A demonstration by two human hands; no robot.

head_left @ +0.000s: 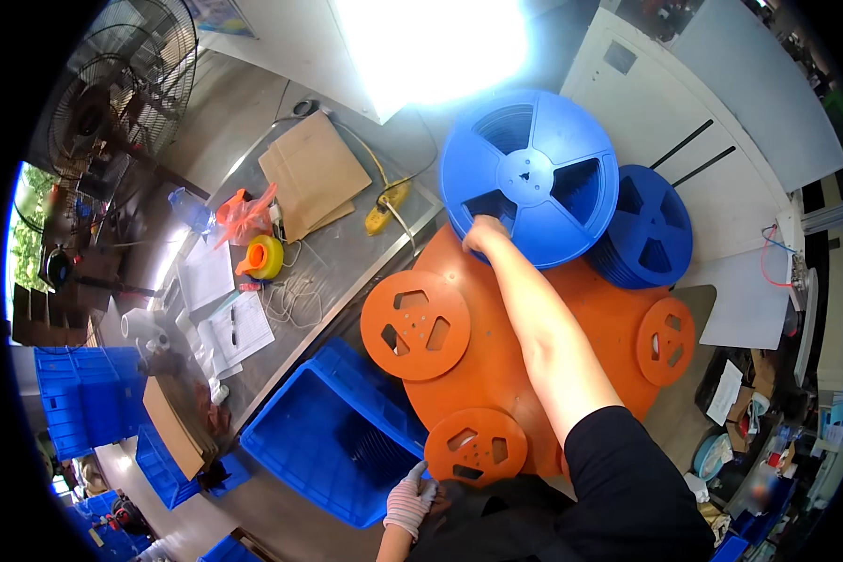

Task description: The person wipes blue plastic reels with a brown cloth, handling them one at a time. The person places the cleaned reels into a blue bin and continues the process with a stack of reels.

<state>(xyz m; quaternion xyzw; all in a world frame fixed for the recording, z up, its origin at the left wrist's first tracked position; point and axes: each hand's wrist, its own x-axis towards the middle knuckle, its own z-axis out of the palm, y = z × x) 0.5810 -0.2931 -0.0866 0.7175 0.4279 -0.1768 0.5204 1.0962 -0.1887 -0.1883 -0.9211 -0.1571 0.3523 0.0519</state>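
My bare right hand (485,234) reaches into a lower cutout of the top blue reel (571,229) on a tall stack. Its fingers curl round the reel's edge there, their tips hidden inside the opening. My left hand (410,503), in a pale knitted glove, is low, close to the corner of a blue plastic bin (286,412). Its thumb points up apart from the fingers, and nothing shows in it. Several dark blue discs lie inside the bin. Beside that hand is a small orange disc (478,448) on a large orange turntable (562,365).
Another stack of blue reels (651,229) stands behind on the right. More orange discs (416,325) sit round the turntable's edge. To the left, a metal table (318,272) carries cardboard (314,169), papers, tape and cords. A standing fan (122,84) is at the far left.
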